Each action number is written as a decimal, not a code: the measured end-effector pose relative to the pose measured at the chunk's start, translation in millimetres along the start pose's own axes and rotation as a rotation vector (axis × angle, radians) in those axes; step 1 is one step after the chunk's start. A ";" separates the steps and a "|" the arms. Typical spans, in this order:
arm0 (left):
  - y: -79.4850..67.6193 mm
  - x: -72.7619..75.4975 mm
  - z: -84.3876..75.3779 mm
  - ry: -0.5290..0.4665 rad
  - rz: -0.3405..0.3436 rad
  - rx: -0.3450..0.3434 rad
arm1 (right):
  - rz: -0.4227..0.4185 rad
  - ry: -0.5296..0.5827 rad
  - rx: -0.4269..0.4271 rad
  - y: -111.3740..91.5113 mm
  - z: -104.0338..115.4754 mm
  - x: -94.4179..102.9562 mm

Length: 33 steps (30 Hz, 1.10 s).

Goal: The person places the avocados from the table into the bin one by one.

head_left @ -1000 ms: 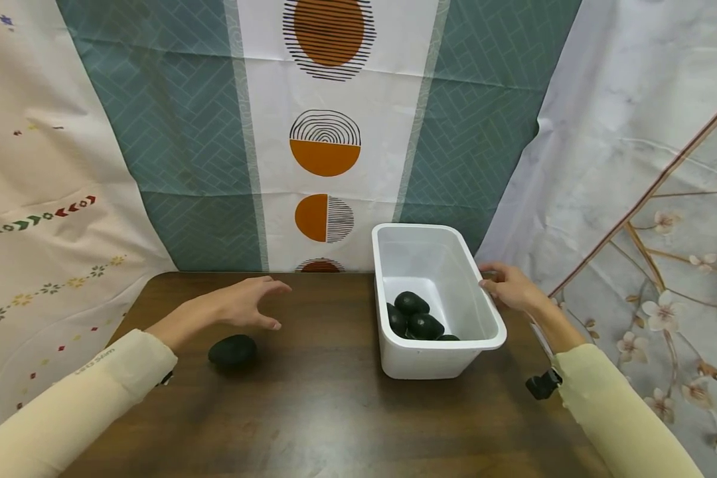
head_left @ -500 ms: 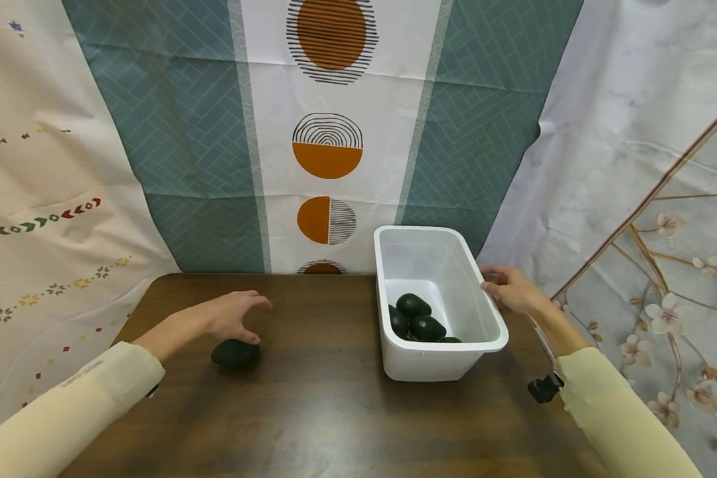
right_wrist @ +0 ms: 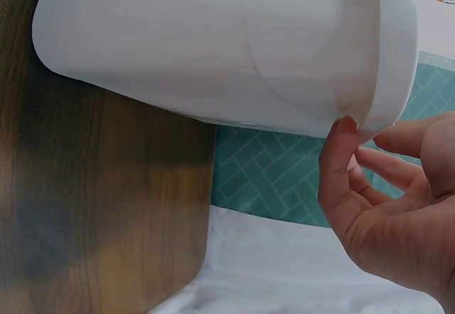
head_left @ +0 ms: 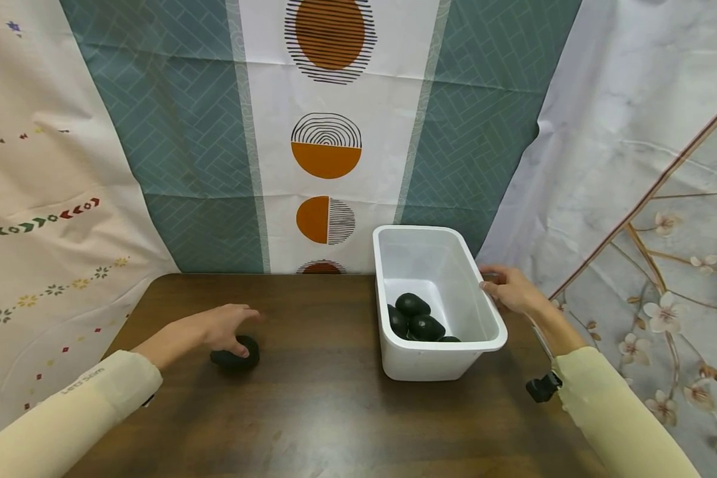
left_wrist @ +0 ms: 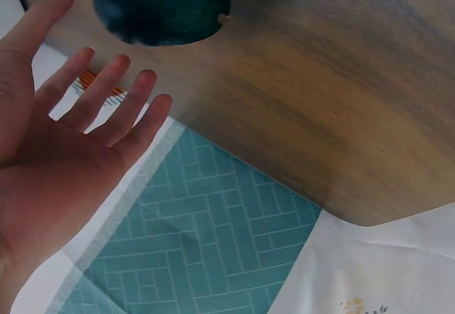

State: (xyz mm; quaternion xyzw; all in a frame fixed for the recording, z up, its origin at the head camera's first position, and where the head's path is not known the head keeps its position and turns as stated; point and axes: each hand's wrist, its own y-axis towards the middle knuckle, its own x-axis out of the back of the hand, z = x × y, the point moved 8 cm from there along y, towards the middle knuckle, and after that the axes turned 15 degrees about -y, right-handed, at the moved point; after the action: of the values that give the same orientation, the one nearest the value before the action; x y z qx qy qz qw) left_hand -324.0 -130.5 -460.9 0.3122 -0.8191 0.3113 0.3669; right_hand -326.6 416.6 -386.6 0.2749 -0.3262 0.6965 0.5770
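Observation:
A single dark green avocado [head_left: 243, 358] lies on the left part of the brown table. My left hand [head_left: 222, 326] hovers over it with spread fingers, partly covering it in the head view. In the left wrist view the avocado [left_wrist: 160, 7] sits beyond the fingertips, and the left hand [left_wrist: 67, 140] holds nothing. To the right stands a white plastic bin [head_left: 427, 362] with several avocados [head_left: 412, 304] at its near end. My right hand [head_left: 510, 290] grips the bin's right rim; the right wrist view has thumb and fingers [right_wrist: 345, 140] pinching at that rim.
The wooden table [head_left: 317, 411] ends at a back edge against a hanging patterned cloth [head_left: 197, 166]. A floral cloth [head_left: 663, 265] hangs along the right side, a cream one [head_left: 54, 199] along the left. A small black device [head_left: 542, 386] sits at the right wrist.
My left hand has come down and toward the lone avocado, moving left and nearer to me. The right hand stays at the bin's rim, and the bin has not moved.

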 end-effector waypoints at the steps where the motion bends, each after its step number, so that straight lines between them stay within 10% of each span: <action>1: -0.7 -0.9 2.5 -0.004 0.004 0.010 | 0.000 0.001 0.000 -0.1 -0.1 0.2; 33: -1.9 -20.4 23.6 -0.120 0.068 0.021 | -0.002 -0.037 -0.018 -1.2 -0.2 -0.7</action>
State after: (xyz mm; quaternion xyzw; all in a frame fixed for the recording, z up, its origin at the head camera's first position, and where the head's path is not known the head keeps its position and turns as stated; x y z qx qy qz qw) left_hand -321.3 -143.3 -489.3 0.3061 -0.8466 0.3127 0.3029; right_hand -325.3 416.5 -387.1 0.2827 -0.3428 0.6878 0.5741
